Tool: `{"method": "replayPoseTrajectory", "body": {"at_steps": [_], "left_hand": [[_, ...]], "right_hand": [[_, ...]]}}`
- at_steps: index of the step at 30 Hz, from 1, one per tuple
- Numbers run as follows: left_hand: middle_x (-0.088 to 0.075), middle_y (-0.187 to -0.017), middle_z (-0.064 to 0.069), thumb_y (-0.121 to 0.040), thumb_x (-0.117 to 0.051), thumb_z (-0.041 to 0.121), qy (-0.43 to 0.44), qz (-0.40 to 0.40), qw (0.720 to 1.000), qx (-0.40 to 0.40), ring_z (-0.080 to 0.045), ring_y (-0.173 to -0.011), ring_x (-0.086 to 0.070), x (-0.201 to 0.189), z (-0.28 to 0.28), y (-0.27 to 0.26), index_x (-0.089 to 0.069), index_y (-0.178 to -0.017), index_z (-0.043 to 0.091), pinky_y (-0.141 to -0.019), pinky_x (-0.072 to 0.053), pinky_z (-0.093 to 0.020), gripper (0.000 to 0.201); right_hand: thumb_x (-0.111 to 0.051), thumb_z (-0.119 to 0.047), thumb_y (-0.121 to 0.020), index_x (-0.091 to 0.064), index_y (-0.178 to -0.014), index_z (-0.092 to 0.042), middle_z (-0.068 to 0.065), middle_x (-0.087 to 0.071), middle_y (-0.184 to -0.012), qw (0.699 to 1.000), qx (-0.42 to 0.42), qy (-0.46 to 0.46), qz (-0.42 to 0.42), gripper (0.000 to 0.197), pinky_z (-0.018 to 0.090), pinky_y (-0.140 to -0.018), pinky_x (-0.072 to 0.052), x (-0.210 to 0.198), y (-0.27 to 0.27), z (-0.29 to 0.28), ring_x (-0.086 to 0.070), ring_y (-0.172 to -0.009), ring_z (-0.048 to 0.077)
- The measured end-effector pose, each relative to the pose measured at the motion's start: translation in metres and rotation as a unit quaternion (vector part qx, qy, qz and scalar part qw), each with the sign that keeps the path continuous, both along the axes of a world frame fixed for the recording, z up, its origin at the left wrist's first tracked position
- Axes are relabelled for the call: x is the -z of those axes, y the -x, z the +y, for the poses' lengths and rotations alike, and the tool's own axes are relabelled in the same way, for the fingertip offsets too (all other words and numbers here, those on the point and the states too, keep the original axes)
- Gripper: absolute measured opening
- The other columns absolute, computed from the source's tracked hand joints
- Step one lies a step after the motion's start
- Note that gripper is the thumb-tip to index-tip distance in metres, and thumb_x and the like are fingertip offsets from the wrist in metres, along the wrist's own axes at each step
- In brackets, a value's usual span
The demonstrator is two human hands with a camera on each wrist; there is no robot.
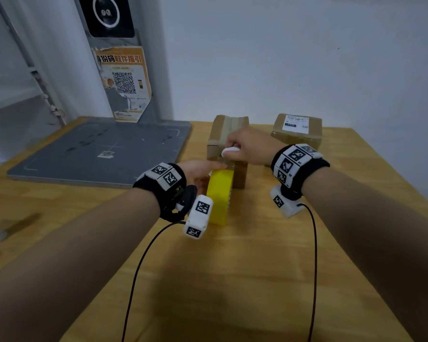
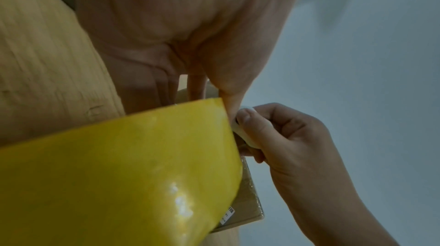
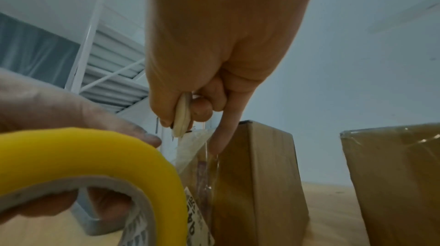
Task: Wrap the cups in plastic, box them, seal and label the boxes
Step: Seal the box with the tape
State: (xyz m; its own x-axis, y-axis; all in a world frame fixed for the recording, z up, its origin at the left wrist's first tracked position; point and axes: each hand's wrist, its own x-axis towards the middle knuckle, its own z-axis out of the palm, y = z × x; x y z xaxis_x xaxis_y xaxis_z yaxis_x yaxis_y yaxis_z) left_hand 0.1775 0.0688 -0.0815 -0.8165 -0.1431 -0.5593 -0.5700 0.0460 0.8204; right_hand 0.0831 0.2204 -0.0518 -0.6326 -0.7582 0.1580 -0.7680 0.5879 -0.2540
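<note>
Here, around your work: a grey mat (image 1: pixel 101 149) lies on the wooden table (image 1: pixel 232 267) to the left, with an orange QR-code poster (image 1: pixel 124 82) on the post behind it, and a second cardboard box with a white label (image 1: pixel 297 128) stands well apart to the right, near the wall. Your own wrists and the yellow tape roll (image 1: pixel 220 196) stand between the head camera and the near face of the cardboard box (image 1: pixel 226 134) you are sealing, which sits mid-table, so part of it is hidden. Your left hand (image 1: pixel 200 172) grips the roll, fingers curled through its grey core, thumb over the top. A strip of clear tape (image 3: pixel 190 144) runs from the roll to the box's near face. Your right hand (image 1: pixel 250 146) pinches a small white cutter (image 1: pixel 230 151) between thumb and curled fingers at that strip, while its forefinger (image 3: pixel 221 137) stretches down and touches the tape on the box
</note>
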Motion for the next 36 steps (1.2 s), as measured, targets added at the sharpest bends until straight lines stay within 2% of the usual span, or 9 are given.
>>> {"method": "replayPoseTrajectory", "body": {"at_steps": [4, 7, 11, 19, 24, 28, 31, 34, 36], "left_hand": [[-0.070, -0.105, -0.013, -0.094, -0.074, 0.033, -0.009, 0.019, 1.000, -0.009, -0.025, -0.091, -0.068, 0.005, -0.002, 0.002, -0.064, -0.118, 0.008, -0.080, -0.058, -0.040, 0.036], [-0.071, -0.105, -0.012, -0.094, -0.074, 0.032, -0.018, 0.026, 0.999, -0.012, -0.024, -0.088, -0.069, 0.007, -0.001, 0.002, -0.064, -0.119, 0.008, -0.071, -0.059, -0.037, 0.036], [-0.070, -0.106, -0.013, -0.096, -0.072, 0.032, -0.007, 0.034, 0.999, -0.009, -0.024, -0.088, -0.068, 0.011, -0.002, 0.006, -0.062, -0.119, 0.008, -0.076, -0.058, -0.037, 0.035], [-0.070, -0.106, -0.015, -0.092, -0.075, 0.035, 0.018, 0.038, 0.999, -0.014, -0.025, -0.087, -0.068, 0.014, -0.003, 0.010, -0.062, -0.119, 0.009, -0.067, -0.058, -0.036, 0.040], [-0.073, -0.119, -0.013, -0.090, -0.075, 0.043, 0.013, 0.040, 0.999, -0.013, -0.027, -0.103, -0.072, 0.018, -0.004, 0.006, -0.067, -0.129, 0.019, -0.068, -0.062, -0.036, 0.047], [-0.074, -0.121, -0.011, -0.095, -0.071, 0.042, -0.007, 0.058, 0.998, -0.008, -0.027, -0.111, -0.071, 0.018, -0.003, -0.006, -0.068, -0.129, 0.019, -0.087, -0.061, -0.041, 0.042], [-0.075, -0.120, -0.007, -0.099, -0.065, 0.039, -0.023, 0.095, 0.995, -0.002, -0.025, -0.112, -0.071, 0.020, 0.000, -0.023, -0.072, -0.125, 0.025, -0.092, -0.060, -0.042, 0.030], [-0.073, -0.123, -0.006, -0.100, -0.063, 0.043, -0.018, 0.133, 0.991, 0.002, -0.025, -0.107, -0.072, 0.022, 0.004, -0.040, -0.069, -0.127, 0.027, -0.078, -0.062, -0.038, 0.032], [-0.074, -0.119, -0.009, -0.101, -0.056, 0.052, -0.033, 0.142, 0.989, 0.009, -0.026, -0.101, -0.073, 0.021, 0.009, -0.051, -0.067, -0.129, 0.028, -0.070, -0.061, -0.036, 0.039]], "right_hand": [[-0.062, -0.032, -0.098, -0.065, -0.093, -0.015, 0.003, -0.064, -0.087, 0.998, -0.026, -0.045, 0.031, 0.018, 0.035, -0.065, -0.044, 0.000, 0.002, -0.008, -0.056, -0.078, 0.019], [-0.062, -0.028, -0.098, -0.062, -0.090, -0.015, -0.004, -0.056, -0.076, 0.996, -0.036, -0.070, 0.047, 0.015, 0.030, -0.056, -0.033, 0.002, 0.003, -0.012, -0.050, -0.072, 0.016], [-0.062, -0.028, -0.097, -0.060, -0.089, -0.016, -0.005, -0.051, -0.074, 0.994, -0.032, -0.089, 0.059, 0.015, 0.029, -0.055, -0.028, 0.002, 0.003, -0.016, -0.046, -0.068, 0.013], [-0.069, -0.019, -0.091, -0.062, -0.077, -0.012, 0.000, -0.054, -0.068, 0.995, 0.034, -0.084, -0.027, 0.017, 0.030, -0.060, -0.040, 0.003, 0.006, 0.014, -0.050, -0.063, 0.017], [-0.071, -0.039, -0.095, -0.069, -0.078, -0.021, 0.002, -0.070, -0.068, 0.983, 0.092, -0.009, -0.160, 0.025, 0.027, -0.058, -0.057, 0.019, -0.005, 0.052, -0.063, -0.054, 0.013], [-0.070, -0.042, -0.096, -0.077, -0.093, -0.002, 0.005, -0.071, -0.069, 0.957, 0.129, -0.077, -0.247, 0.041, 0.033, -0.063, -0.059, 0.045, -0.015, 0.070, -0.061, -0.061, 0.018], [-0.070, -0.047, -0.094, -0.078, -0.102, -0.001, 0.010, -0.076, -0.077, 0.939, 0.157, -0.107, -0.287, 0.047, 0.035, -0.066, -0.061, 0.060, -0.024, 0.079, -0.065, -0.064, 0.020], [-0.062, -0.055, -0.096, -0.076, -0.101, -0.003, 0.011, -0.075, -0.080, 0.943, 0.192, -0.126, -0.241, 0.055, 0.029, -0.053, -0.053, 0.056, -0.033, 0.079, -0.061, -0.059, 0.022], [-0.055, -0.062, -0.097, -0.073, -0.107, -0.004, 0.013, -0.070, -0.083, 0.955, 0.194, -0.017, -0.223, 0.062, 0.030, -0.051, -0.048, 0.051, -0.036, 0.074, -0.057, -0.058, 0.023]]}}
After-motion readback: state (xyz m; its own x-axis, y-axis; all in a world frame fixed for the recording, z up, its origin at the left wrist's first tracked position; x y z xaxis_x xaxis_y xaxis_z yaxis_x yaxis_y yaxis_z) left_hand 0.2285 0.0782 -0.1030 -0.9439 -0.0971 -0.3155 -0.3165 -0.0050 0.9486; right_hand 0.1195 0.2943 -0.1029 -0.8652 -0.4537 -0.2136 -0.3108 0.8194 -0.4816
